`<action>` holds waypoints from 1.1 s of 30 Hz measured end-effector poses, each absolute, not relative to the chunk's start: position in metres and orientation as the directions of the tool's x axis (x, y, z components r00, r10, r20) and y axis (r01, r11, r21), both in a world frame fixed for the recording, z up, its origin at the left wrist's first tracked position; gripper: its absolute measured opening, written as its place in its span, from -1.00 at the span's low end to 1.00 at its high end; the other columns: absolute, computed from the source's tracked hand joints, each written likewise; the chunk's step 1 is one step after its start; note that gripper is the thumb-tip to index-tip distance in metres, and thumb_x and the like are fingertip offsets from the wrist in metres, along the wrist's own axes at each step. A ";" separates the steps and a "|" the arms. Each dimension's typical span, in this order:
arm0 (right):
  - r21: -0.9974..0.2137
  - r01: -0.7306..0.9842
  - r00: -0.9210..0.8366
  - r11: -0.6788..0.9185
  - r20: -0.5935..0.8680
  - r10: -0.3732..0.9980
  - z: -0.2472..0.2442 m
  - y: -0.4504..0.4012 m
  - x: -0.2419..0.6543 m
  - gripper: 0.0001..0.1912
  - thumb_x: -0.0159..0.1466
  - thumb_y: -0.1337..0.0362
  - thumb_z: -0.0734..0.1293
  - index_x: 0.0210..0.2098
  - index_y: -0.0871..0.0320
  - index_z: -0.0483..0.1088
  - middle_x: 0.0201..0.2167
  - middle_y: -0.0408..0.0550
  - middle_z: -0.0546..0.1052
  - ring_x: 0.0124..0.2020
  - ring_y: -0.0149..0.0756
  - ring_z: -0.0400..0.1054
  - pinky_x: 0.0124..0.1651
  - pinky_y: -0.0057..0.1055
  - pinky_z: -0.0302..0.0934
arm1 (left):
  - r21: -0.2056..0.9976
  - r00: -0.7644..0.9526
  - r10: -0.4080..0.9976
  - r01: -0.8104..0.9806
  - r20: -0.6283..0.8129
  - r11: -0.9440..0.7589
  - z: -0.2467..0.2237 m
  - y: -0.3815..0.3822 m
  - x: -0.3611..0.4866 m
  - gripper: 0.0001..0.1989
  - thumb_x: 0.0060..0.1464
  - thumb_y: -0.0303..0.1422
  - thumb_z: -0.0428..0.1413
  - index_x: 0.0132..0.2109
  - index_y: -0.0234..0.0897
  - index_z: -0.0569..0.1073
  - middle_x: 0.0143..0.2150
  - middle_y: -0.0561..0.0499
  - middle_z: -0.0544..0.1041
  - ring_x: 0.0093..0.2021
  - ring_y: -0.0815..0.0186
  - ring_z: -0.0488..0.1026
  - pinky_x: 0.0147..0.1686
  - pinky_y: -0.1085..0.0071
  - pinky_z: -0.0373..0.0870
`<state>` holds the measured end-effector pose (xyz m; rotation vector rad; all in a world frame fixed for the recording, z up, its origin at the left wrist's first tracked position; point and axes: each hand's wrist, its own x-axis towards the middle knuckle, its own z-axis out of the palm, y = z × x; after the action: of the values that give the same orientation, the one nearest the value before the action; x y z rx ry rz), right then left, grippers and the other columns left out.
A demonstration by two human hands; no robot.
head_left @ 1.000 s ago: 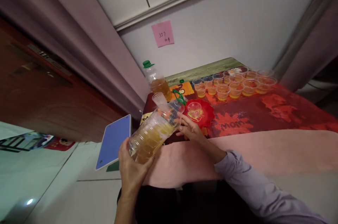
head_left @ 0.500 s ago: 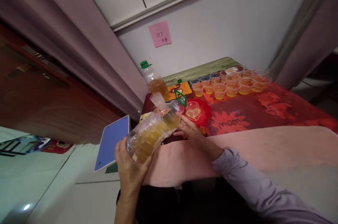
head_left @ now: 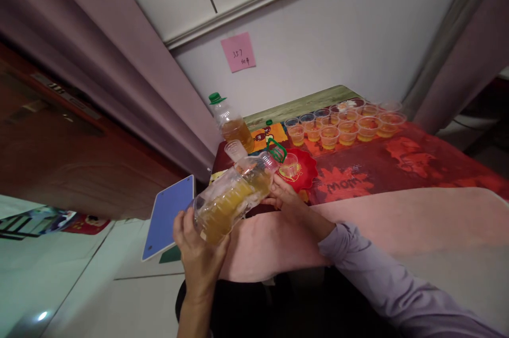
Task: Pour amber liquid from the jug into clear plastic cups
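A large clear bottle (head_left: 228, 205) of yellow liquid lies tilted between both hands, its mouth toward the upper right. My left hand (head_left: 201, 245) is wrapped round its base. Near the neck, my right hand (head_left: 286, 197) supports the bottle with its fingers closed against it. A green handle (head_left: 277, 150) hangs at the neck. Just past the mouth, a clear cup (head_left: 289, 164) stands on a red scalloped plate (head_left: 308, 172).
Several cups (head_left: 329, 137) with yellow liquid stand in rows at the back right of the table (head_left: 429, 165). A second bottle (head_left: 234, 128) with a green cap and a stack of clear cups (head_left: 235, 150) are at the back left. A blue board (head_left: 169, 216) juts out left.
The green handle has swung a little at the neck, and the bottle's mouth sits slightly lower. Both hands keep their hold, and the view has shifted slightly.
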<state>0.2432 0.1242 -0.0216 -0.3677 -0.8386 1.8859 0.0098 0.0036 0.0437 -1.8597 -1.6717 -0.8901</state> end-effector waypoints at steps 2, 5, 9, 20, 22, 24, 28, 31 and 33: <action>-0.679 -0.683 -0.455 -0.269 0.107 0.884 -0.022 0.125 0.242 -0.31 0.37 -0.02 0.53 0.43 -0.13 0.39 0.49 -0.03 0.46 0.30 -0.04 0.55 0.29 -0.01 0.52 | 0.056 0.057 0.666 0.988 0.744 -0.146 0.044 0.004 0.010 0.09 0.20 -0.02 0.36 0.63 -0.32 0.03 0.44 -0.45 0.31 0.53 -0.30 0.20 0.49 -0.34 0.18; -0.660 -0.694 -0.454 -0.289 0.089 0.887 -0.026 0.128 0.239 -0.30 0.32 -0.02 0.57 0.39 -0.12 0.42 0.45 -0.02 0.50 0.35 0.02 0.52 0.31 0.03 0.52 | 0.043 0.065 0.649 0.988 0.758 -0.150 0.045 0.003 0.011 0.12 0.17 0.00 0.39 0.63 -0.33 0.03 0.45 -0.47 0.30 0.53 -0.31 0.21 0.49 -0.35 0.19; -0.645 -0.708 -0.423 -0.288 0.061 0.904 -0.028 0.128 0.237 -0.28 0.28 -0.02 0.60 0.38 -0.12 0.43 0.43 0.01 0.51 0.38 0.05 0.49 0.30 0.09 0.53 | 0.040 0.061 0.657 0.990 0.751 -0.137 0.046 0.003 0.012 0.12 0.17 0.00 0.38 0.63 -0.31 0.02 0.49 -0.47 0.27 0.55 -0.31 0.18 0.50 -0.35 0.16; -0.621 -0.709 -0.454 -0.335 0.038 0.890 -0.028 0.127 0.237 -0.35 0.31 -0.02 0.58 0.33 -0.13 0.42 0.41 -0.02 0.52 0.34 -0.04 0.52 0.38 0.13 0.46 | 0.085 0.013 0.720 0.991 0.694 -0.100 0.053 0.002 0.006 0.07 0.18 0.05 0.34 0.62 -0.27 0.06 0.55 -0.45 0.18 0.58 -0.31 0.16 0.52 -0.34 0.15; -0.617 -0.709 -0.456 -0.342 0.032 0.889 -0.030 0.127 0.236 -0.34 0.31 -0.02 0.58 0.34 -0.14 0.41 0.39 -0.02 0.54 0.31 -0.06 0.54 0.39 0.14 0.44 | 0.102 -0.007 0.726 0.991 0.687 -0.087 0.054 0.003 0.007 0.06 0.17 0.04 0.34 0.61 -0.26 0.08 0.55 -0.44 0.17 0.58 -0.31 0.16 0.52 -0.34 0.15; -0.613 -0.710 -0.452 -0.346 0.020 0.892 -0.032 0.127 0.236 -0.34 0.31 -0.01 0.57 0.34 -0.15 0.40 0.37 -0.02 0.55 0.29 -0.07 0.56 0.40 0.14 0.43 | 0.105 -0.013 0.728 0.991 0.686 -0.082 0.056 0.003 0.008 0.06 0.15 0.02 0.35 0.60 -0.26 0.10 0.55 -0.44 0.17 0.58 -0.33 0.16 0.51 -0.34 0.16; -0.603 -0.714 -0.444 -0.356 -0.003 0.896 -0.032 0.127 0.235 -0.35 0.30 -0.02 0.57 0.33 -0.17 0.41 0.38 -0.04 0.55 0.30 -0.03 0.56 0.39 0.16 0.42 | 0.092 -0.002 0.731 0.992 0.682 -0.082 0.061 0.006 0.010 0.05 0.15 -0.02 0.36 0.61 -0.26 0.09 0.56 -0.46 0.16 0.58 -0.35 0.16 0.50 -0.36 0.17; -0.602 -0.716 -0.441 -0.353 -0.001 0.898 -0.032 0.127 0.234 -0.35 0.31 -0.02 0.56 0.34 -0.19 0.42 0.38 -0.05 0.55 0.31 -0.01 0.55 0.40 0.18 0.41 | 0.086 0.014 0.732 0.991 0.681 -0.099 0.064 0.008 0.010 0.05 0.15 -0.02 0.35 0.61 -0.24 0.09 0.55 -0.45 0.16 0.57 -0.35 0.15 0.51 -0.37 0.15; -0.602 -0.720 -0.437 -0.346 0.005 0.899 -0.032 0.127 0.234 -0.35 0.33 -0.01 0.54 0.36 -0.19 0.40 0.37 -0.05 0.56 0.30 -0.02 0.55 0.40 0.20 0.41 | 0.085 0.023 0.732 0.990 0.680 -0.110 0.065 0.009 0.011 0.05 0.15 -0.03 0.36 0.61 -0.24 0.09 0.55 -0.44 0.17 0.57 -0.34 0.16 0.51 -0.36 0.14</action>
<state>0.2339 0.1269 -0.0323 -0.4013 -0.6527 1.9399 0.0106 0.0091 0.0651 -1.8910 -1.7510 -0.8303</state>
